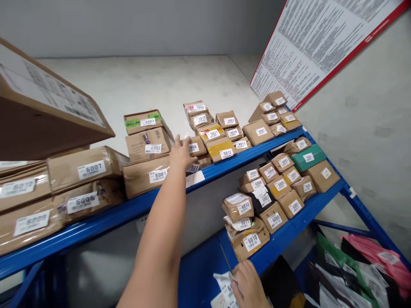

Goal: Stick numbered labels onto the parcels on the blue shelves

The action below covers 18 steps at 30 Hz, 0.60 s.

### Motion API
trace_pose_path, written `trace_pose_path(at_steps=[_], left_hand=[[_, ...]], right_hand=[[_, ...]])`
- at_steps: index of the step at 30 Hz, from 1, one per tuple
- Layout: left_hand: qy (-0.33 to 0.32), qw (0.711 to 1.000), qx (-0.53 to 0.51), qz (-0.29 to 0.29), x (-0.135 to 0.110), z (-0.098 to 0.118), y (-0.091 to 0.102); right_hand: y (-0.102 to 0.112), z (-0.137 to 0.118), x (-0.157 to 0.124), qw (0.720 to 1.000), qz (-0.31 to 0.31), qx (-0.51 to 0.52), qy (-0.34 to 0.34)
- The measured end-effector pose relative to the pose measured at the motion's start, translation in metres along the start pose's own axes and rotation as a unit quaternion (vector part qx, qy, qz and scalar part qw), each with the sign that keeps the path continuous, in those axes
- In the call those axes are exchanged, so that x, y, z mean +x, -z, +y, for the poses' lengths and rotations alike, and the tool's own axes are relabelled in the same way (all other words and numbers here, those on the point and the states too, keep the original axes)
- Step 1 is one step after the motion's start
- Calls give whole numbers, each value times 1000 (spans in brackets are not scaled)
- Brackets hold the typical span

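Observation:
My left hand (181,154) is stretched up to the top shelf, its fingers spread over the small cardboard box marked 5008 (195,146). Whether the fingertips press on that box I cannot tell. Just left of this hand are the stacked boxes 6002 (136,144) and 6001 (138,175). Below it sits a partly covered parcel, 5027 (204,161). Low in the view, my right hand (248,285) is closed on white label sheets (226,291) printed with numbers; part of the sheets is hidden by the hand.
A large cardboard box (48,119) juts out at upper left above several labelled boxes. Blue shelf beams (128,203) run across. The lower shelf holds several parcels, including a green one (300,160). Bagged parcels (356,273) lie at bottom right. A printed board (308,47) hangs at upper right.

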State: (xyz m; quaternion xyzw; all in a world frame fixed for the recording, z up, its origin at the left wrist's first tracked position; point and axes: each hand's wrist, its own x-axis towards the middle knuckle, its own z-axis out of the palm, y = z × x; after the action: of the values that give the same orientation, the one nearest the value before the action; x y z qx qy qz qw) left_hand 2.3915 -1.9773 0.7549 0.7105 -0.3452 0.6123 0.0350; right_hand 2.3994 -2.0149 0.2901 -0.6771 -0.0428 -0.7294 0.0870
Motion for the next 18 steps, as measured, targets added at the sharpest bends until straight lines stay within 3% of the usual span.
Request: trace_pose_path(at_steps=[3,18], left_hand=[[-37,999,11,-25,7,-1,1],[-27,999,24,-13,10,-2,1]], right_hand=[[-3,1,-1,1000,10,-3,1],[-3,3,1,999,18,-2,32]])
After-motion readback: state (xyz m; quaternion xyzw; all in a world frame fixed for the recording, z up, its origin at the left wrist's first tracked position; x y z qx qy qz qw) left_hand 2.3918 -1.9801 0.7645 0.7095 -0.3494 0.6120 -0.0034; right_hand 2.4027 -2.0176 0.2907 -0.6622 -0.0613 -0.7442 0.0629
